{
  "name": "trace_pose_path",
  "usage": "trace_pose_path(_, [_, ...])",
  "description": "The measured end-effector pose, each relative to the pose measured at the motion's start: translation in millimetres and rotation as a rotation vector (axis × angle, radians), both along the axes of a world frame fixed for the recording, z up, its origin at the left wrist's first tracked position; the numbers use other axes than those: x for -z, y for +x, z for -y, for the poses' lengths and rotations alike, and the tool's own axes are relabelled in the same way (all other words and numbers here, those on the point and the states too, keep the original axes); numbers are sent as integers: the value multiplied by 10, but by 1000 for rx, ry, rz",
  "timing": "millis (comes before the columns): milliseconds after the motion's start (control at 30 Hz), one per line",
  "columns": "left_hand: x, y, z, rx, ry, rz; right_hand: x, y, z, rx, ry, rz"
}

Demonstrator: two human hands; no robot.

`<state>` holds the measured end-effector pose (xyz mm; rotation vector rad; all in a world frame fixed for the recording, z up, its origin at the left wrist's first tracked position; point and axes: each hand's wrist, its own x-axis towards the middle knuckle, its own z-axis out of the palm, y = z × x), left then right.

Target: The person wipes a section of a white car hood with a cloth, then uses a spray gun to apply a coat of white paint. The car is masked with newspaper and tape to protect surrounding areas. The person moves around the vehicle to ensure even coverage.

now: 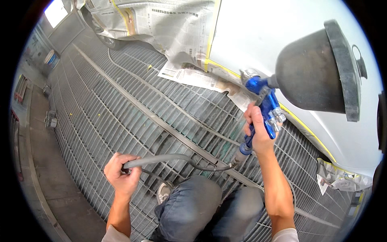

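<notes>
My right hand (261,131) is closed round the grip of a blue spray gun (264,99), with its nozzle turned up and left toward a white car panel (250,32). On top of the gun sits a large grey paint cup (310,70), tilted sideways with its dark lid at the right. A grey air hose (173,157) runs from the bottom of the gun's handle to the left. My left hand (123,171) grips that hose, fingers wrapped round it, at knee height away from the gun.
Newspaper masking (161,24) with yellow tape covers the car beside the panel, above a wheel (109,41). More newspaper (342,177) hangs at the lower right. Metal floor grating (133,101) lies under my bent knees. A bucket (51,59) stands far left.
</notes>
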<state>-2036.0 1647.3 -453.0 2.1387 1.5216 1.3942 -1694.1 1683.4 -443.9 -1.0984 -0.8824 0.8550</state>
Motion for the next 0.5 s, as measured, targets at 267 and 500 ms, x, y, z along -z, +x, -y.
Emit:
trace_pose_path(267, [25, 542, 40, 296, 94, -93, 166, 648, 875, 329, -15, -6])
trace_pose_path(500, [18, 1436, 197, 553, 80, -152, 305, 1512, 1826, 553, 44, 17])
